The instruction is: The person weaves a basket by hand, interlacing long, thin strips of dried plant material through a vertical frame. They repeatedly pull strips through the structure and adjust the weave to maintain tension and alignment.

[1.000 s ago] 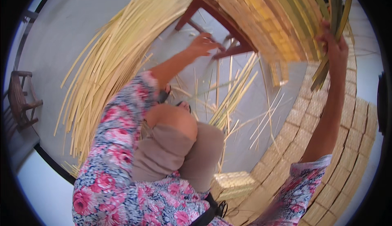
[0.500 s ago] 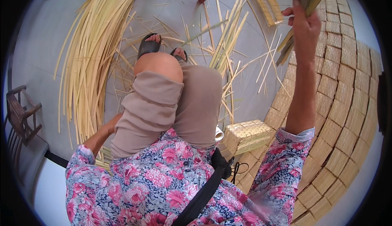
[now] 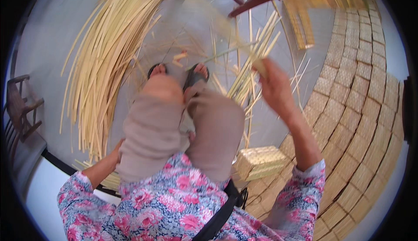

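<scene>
My right hand point(image 3: 277, 88) is raised in front of my right knee, its fingers wrapped round a bundle of dry leaf strips point(image 3: 260, 68). The far part of the bundle is smeared by motion into a pale streak toward the far left, above my feet. My left hand point(image 3: 116, 155) rests against the outer side of my left thigh, its fingers mostly hidden behind the trouser leg. Left of my legs lies a long heap of pale split strips point(image 3: 111, 62). Looser strips point(image 3: 257, 62) are scattered on the floor beyond my right knee.
Rows of woven rectangular blocks point(image 3: 348, 123) cover the right side. One woven block point(image 3: 260, 162) stands beside my right hip. Dark red wooden legs point(image 3: 254, 1) stand ahead, with yellowish slats point(image 3: 300, 30) to their right. A small wooden chair point(image 3: 24, 106) is at the far left.
My right hand has swung down and left with the bundle, from the far right to before my right knee. My knees and feet have shifted; the left hand stays by the thigh.
</scene>
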Demonstrator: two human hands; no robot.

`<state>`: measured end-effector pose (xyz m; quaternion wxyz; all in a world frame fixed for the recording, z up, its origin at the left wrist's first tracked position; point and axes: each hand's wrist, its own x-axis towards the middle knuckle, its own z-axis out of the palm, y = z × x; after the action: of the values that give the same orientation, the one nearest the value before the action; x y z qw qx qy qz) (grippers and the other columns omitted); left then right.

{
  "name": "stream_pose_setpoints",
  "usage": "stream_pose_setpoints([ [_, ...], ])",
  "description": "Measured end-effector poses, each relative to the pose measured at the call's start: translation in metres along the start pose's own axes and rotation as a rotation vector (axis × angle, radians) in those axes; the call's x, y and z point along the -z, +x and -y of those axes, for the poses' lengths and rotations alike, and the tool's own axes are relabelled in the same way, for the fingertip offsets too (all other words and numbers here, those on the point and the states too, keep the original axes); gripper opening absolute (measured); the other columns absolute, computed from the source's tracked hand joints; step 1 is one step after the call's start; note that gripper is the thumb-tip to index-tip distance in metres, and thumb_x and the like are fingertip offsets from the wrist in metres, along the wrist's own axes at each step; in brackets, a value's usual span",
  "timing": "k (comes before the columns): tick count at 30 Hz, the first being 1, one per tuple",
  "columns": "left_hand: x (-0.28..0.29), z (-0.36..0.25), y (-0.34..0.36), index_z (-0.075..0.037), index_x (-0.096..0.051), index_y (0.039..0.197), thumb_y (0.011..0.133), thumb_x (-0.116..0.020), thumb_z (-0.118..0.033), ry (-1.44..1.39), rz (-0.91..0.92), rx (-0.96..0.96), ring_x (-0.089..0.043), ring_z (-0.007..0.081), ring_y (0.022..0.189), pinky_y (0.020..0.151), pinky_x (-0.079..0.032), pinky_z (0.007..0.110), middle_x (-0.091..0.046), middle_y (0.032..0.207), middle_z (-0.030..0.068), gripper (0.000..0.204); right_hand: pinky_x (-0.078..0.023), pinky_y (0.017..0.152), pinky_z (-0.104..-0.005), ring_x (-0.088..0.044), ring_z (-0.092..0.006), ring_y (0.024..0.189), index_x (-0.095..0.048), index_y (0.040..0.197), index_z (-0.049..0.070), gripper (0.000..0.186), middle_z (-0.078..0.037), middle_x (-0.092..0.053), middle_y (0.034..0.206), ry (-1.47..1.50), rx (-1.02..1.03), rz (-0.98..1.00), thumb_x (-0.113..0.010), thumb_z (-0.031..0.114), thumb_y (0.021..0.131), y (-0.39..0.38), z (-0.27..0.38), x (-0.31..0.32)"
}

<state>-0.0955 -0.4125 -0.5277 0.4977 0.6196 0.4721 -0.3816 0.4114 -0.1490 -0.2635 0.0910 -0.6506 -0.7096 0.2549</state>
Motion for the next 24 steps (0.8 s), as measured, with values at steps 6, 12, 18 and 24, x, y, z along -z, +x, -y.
stream_pose_setpoints([
  [6, -0.033, -0.008, -0.024, -0.004, -0.053, 0.129, 0.082, -0.07, -0.044, -0.064, 0.026, 0.142, -0.07, 0.0342, 0.102, 0.088, -0.052, 0.054, -0.07, 0.112, 0.0164, 0.064, -0.051, 0.065, -0.0403, -0.062, -0.0296, 0.078, -0.056, 0.107, 0.009, 0.037, -0.009, -0.06, 0.098, -0.101, 0.231, 0.29, -0.064, 0.007, 0.071, -0.041, 0.091, -0.002],
  [12, -0.021, -0.011, -0.035, -0.005, -0.052, 0.13, 0.082, -0.07, -0.045, -0.116, 0.009, 0.223, -0.069, 0.0349, 0.103, 0.088, -0.052, 0.055, -0.07, 0.113, 0.0165, 0.066, -0.051, 0.066, -0.0463, -0.063, -0.0367, 0.079, -0.057, 0.103, 0.007, 0.033, -0.014, -0.06, 0.087, 0.141, -0.06, 0.604, -0.065, 0.003, 0.071, -0.091, 0.148, -0.016],
  [18, -0.016, -0.018, -0.043, -0.005, -0.051, 0.13, 0.081, -0.07, -0.047, -0.179, -0.021, 0.312, -0.069, 0.0356, 0.104, 0.088, -0.052, 0.056, -0.07, 0.114, 0.0166, 0.068, -0.049, 0.07, -0.0494, -0.066, -0.0393, 0.08, -0.053, 0.098, 0.006, 0.022, -0.018, -0.066, 0.084, 0.104, -0.09, 0.825, -0.06, 0.006, 0.077, -0.088, 0.159, 0.002],
  [24, -0.019, -0.022, -0.039, -0.008, -0.051, 0.125, 0.075, -0.075, -0.051, -0.401, -0.151, 0.442, -0.064, 0.0382, 0.115, 0.094, -0.047, 0.061, -0.065, 0.122, 0.0183, 0.07, -0.052, 0.07, -0.0562, -0.066, -0.0463, 0.08, -0.052, 0.105, 0.006, 0.025, -0.023, -0.067, 0.087, 0.068, -0.194, 0.997, -0.057, 0.006, 0.081, -0.072, 0.165, 0.024],
])
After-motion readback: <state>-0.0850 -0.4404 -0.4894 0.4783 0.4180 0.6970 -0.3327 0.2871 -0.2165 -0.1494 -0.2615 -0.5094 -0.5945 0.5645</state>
